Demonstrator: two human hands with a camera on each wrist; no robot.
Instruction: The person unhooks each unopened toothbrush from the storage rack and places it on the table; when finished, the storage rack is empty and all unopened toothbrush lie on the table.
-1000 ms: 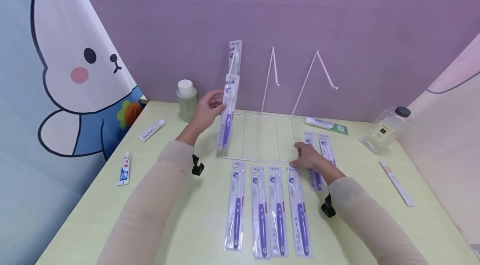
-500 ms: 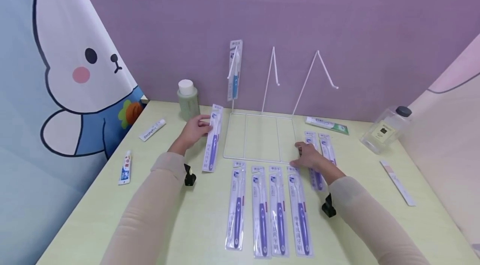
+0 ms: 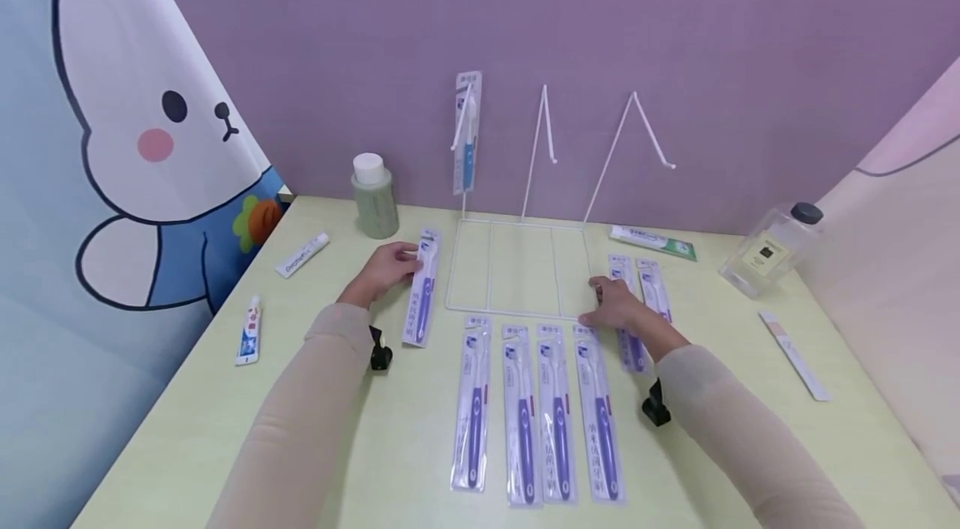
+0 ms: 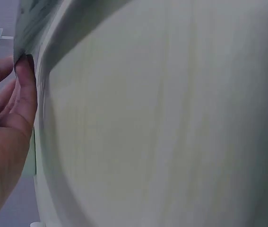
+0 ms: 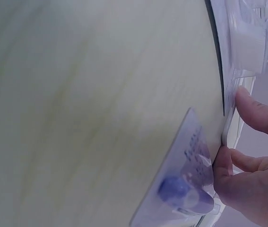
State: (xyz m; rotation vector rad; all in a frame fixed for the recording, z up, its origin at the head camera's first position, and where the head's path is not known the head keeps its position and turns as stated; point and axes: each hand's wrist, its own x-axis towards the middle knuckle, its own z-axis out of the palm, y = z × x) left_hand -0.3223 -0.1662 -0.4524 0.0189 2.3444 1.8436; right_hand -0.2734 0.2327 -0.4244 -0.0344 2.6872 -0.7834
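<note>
My left hand [image 3: 386, 269] pinches a packaged toothbrush [image 3: 422, 300] with a purple handle, its pack low over the table left of the white wire rack [image 3: 489, 266]. In the left wrist view, thumb and fingers meet at the edge of the pack [image 4: 35, 28]. My right hand [image 3: 615, 306] grips the rack's front right corner, beside two purple toothbrush packs that it partly covers. A toothbrush pack with a blue handle [image 3: 468, 167] hangs on the rack's left hook; the middle hook [image 3: 550, 125] and right hook [image 3: 654, 133] are bare.
Several purple toothbrush packs [image 3: 560, 429] lie in a row before the rack. A green bottle [image 3: 375, 204] and small tubes [image 3: 302, 254] stand or lie left; a toothpaste tube [image 3: 652, 242], a clear bottle [image 3: 768, 254] and a slim packet [image 3: 792, 356] are right.
My left hand has brought the purple toothbrush pack away from the left hook, leftward and down toward the table, uncovering the blue one hanging there. My right hand stays at the rack corner.
</note>
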